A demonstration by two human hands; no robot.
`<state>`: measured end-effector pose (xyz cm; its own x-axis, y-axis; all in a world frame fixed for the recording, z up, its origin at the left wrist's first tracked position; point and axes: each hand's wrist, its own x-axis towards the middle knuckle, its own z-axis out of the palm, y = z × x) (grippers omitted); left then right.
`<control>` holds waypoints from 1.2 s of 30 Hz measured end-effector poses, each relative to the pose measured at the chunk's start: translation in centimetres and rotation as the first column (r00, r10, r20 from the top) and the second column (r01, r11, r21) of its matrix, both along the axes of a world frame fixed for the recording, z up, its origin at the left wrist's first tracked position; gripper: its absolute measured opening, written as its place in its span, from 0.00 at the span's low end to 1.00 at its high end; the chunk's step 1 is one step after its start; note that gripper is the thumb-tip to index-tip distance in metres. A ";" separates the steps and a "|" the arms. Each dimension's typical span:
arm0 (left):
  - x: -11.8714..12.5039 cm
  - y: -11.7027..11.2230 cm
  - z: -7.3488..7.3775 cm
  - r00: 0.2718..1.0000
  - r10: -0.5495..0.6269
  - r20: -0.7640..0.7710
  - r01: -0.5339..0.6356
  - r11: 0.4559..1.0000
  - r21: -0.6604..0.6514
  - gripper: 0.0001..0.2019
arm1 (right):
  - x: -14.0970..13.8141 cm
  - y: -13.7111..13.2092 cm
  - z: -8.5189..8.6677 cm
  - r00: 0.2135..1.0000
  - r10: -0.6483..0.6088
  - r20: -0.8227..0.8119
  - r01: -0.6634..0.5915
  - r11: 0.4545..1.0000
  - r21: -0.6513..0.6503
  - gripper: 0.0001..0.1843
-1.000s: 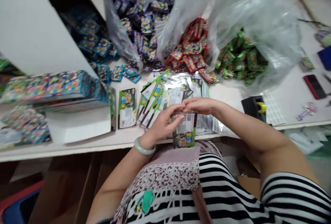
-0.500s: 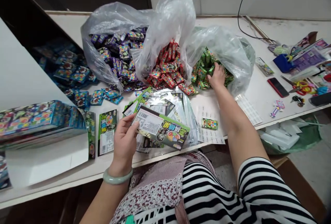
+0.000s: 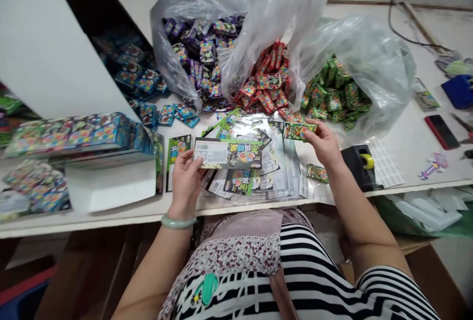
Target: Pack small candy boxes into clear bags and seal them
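Note:
My left hand (image 3: 186, 177) grips the left end of a flat printed pouch (image 3: 229, 153) with a barcode label and green edge, held level over the table's front. My right hand (image 3: 325, 143) pinches a small green packet (image 3: 298, 130) just to the right of the pouch's open end. Under both lies a spread pile of clear and printed pouches (image 3: 258, 182). Behind my right hand a clear plastic bag holds a heap of green packets (image 3: 334, 93). Another green packet (image 3: 317, 172) lies on the table by my right wrist.
Clear bags of purple packets (image 3: 199, 49) and red packets (image 3: 268, 81) sit at the back, blue packets (image 3: 136, 71) to the left. Filled display boxes (image 3: 74, 133) and a white flap (image 3: 51, 54) stand at left. A black tape dispenser (image 3: 360, 162), a sticker sheet (image 3: 386, 165) and a red phone (image 3: 441, 131) lie at right.
My right hand has come back from the bag of green packets with one green packet and now holds it at the pouch's end. My left hand has levelled the pouch.

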<state>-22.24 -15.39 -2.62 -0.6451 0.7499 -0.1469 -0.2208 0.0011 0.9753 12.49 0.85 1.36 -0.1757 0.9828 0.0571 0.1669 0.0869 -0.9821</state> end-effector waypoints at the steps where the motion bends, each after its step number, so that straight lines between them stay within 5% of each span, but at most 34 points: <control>1: -0.1 -0.3 -0.2 1.000 0.014 -0.004 -0.014 1.000 -0.004 0.27 | -1.1 -0.8 -0.4 0.999 -0.011 0.050 0.007 0.996 0.088 0.25; 5: -0.4 -2.0 -0.7 0.996 0.001 -0.087 -0.009 0.996 -0.091 0.31 | -4.2 -3.2 -2.7 0.927 0.018 0.374 -0.197 0.873 0.446 0.10; 9: -1.3 -3.4 -1.2 0.941 -0.117 -0.316 0.051 0.976 -0.210 0.33 | -4.7 -4.8 -4.2 0.779 0.153 0.607 -0.490 0.753 0.439 0.09; 12: -2.3 -3.9 -1.7 0.907 -0.217 -0.361 0.124 0.957 -0.262 0.35 | -3.8 -5.0 -3.9 0.744 0.196 0.639 -0.542 0.735 0.407 0.13; 15: -3.2 -4.2 -1.9 0.854 -0.290 -0.433 0.145 0.930 -0.337 0.38 | -3.3 -4.0 -2.7 0.751 0.135 0.647 -0.472 0.795 0.381 0.16; 18: -3.8 -4.5 -1.3 0.677 -0.384 -0.627 0.093 0.891 -0.445 0.37 | -3.9 -2.4 -1.1 0.642 0.185 0.744 -0.539 0.799 0.267 0.25; 21: -3.8 -4.5 0.1 0.417 -0.491 -0.765 0.079 0.858 -0.508 0.40 | -5.3 -0.9 0.4 0.395 0.324 0.860 -0.689 0.723 0.044 0.44; 23: -3.1 -4.1 1.2 0.263 -0.554 -0.790 0.141 0.832 -0.537 0.46 | -6.2 -0.4 1.2 0.248 0.366 0.897 -0.738 0.671 -0.070 0.49; 25: -2.1 -3.4 2.1 0.116 -0.633 -0.765 0.275 0.761 -0.588 0.51 | -6.7 -0.4 1.8 0.197 0.349 0.916 -0.752 0.653 -0.087 0.45; 28: -1.0 -1.9 2.7 -0.066 -0.732 -0.678 0.432 0.592 -0.681 0.55 | -6.7 -0.9 1.9 0.342 0.280 0.897 -0.656 0.755 0.014 0.38; 31: -0.7 -0.9 2.9 -0.124 -0.770 -0.626 0.468 0.511 -0.721 0.53 | -6.5 -1.5 1.3 0.508 0.203 0.837 -0.407 0.913 0.026 0.38; 33: -0.9 -0.6 3.2 -0.113 -0.752 -0.650 0.478 0.532 -0.699 0.49 | -6.3 -1.7 0.8 0.522 0.157 0.839 -0.279 0.960 -0.006 0.37; 36: -1.3 -0.7 4.0 -0.012 -0.651 -0.759 0.482 0.661 -0.575 0.47 | -5.8 -1.9 0.2 0.509 0.152 0.847 -0.224 0.974 -0.041 0.26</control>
<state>-23.51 -16.10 1.41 0.2407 0.9705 0.0132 0.8574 -0.2190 0.4658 6.69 -1.01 1.59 -0.3568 0.9206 -0.1585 0.8820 0.2761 -0.3820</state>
